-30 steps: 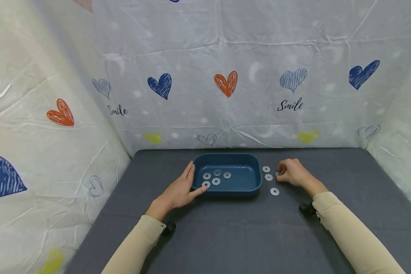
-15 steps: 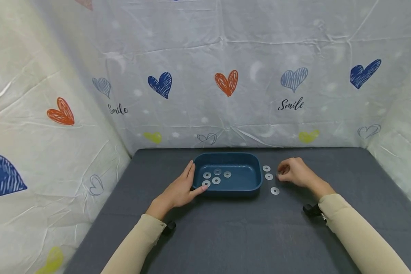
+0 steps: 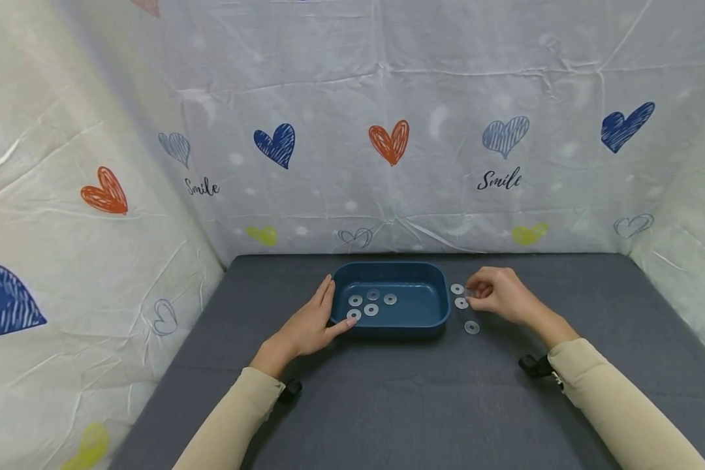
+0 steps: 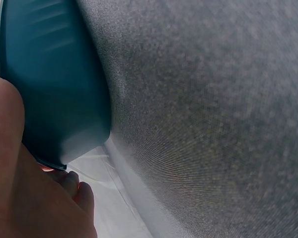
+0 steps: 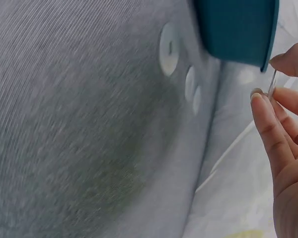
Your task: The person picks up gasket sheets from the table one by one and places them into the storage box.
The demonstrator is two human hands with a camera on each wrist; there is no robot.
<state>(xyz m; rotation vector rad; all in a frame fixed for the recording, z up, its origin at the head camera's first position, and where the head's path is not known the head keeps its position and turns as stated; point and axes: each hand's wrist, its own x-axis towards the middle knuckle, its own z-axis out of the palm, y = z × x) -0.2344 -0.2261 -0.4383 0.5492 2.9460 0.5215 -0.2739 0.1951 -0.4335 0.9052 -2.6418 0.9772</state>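
A blue rectangular tray (image 3: 411, 324) stands on the table with several flat metal washers (image 3: 371, 310) in its left part. My left hand (image 3: 302, 329) holds the tray's near left corner, thumb over the front rim and fingers along the left wall. To the right of the tray, my right hand (image 3: 502, 297) pinches a washer (image 5: 272, 83) between thumb and fingers, seen edge-on in the right wrist view and raised above the table. Three more washers lie on the table there: a far one (image 3: 457, 288), a middle one (image 3: 461, 303) and a near one (image 3: 472, 328).
Dark grey cloth covers the table (image 3: 411, 405). A white curtain (image 3: 329, 189) with printed hearts hangs behind its far edge and along the sides. Each wrist carries a small black camera mount (image 3: 534, 365).
My right hand has lifted a washer off the table and shifted slightly left toward the tray. My left hand and the tray have stayed in place.
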